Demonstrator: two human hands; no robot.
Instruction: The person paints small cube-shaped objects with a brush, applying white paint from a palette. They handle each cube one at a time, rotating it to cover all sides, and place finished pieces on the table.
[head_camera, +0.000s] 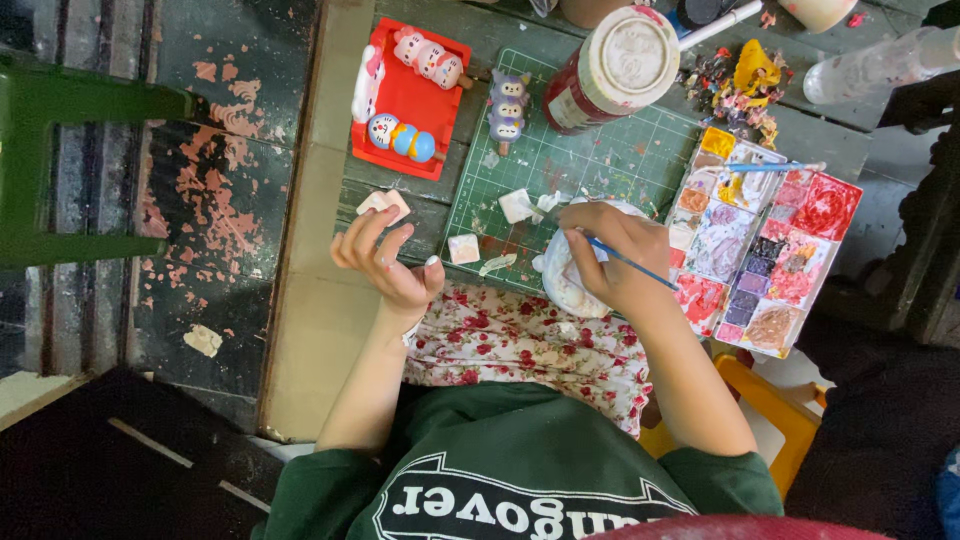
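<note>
Head cam looking straight down at a weathered grey-green wooden table (400, 205).

Right hand (615, 255) is pinching a thin blue-handled paintbrush (630, 262) between thumb and fingers, closed tight on the handle. Same hand is resting on a white unpainted plaster figure (565, 285) that is sitting at the near table edge, partly over the green gridded cutting mat (600, 160). Brush tip is hidden behind the hand, so can't tell whether it is touching the plaster.

Left hand (385, 258) is hovering palm up over the table edge, fingers loosely curled and spread, holding nothing. Small white plaster pieces (385, 203) are lying just beyond its fingertips.

Right of the figure: white plastic multi-well paint palette (765, 240), wells smeared red, purple, orange, yellow, with a second light-blue brush (775, 167) lying across its top.

Far side: red rectangular tray (415, 100) holding painted cartoon figurines, a purple stacked figurine (507, 108) on the mat beside it, and a dark red jar with a cream lid (612, 68) standing on the mat's far corner.

Floral red-and-white fabric (520, 345) is covering the lap below the table edge.
</note>
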